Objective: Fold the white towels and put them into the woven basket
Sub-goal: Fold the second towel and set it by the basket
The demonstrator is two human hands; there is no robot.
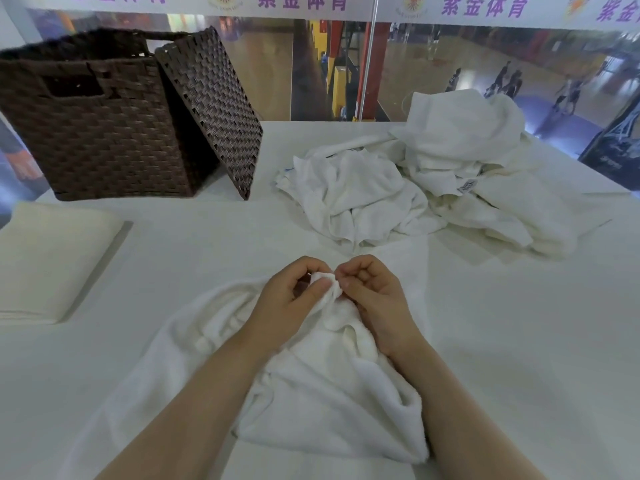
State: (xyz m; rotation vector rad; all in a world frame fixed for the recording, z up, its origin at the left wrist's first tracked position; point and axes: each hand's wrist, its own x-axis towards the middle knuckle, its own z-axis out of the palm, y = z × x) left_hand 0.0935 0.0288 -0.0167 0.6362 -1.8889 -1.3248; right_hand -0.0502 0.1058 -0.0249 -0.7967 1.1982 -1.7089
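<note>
White terry towel [322, 386], soft, light and floppy, lies bunched at the tabletop's [502, 341] near edge, both the left hand [291, 303] and right hand [374, 296] pinching one corner together, a sound grip for shaking it flat.

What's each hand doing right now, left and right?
Left hand: closed, pinching a bunched corner of the white towel.
Right hand: fingers curled, pinching the same corner.
</note>
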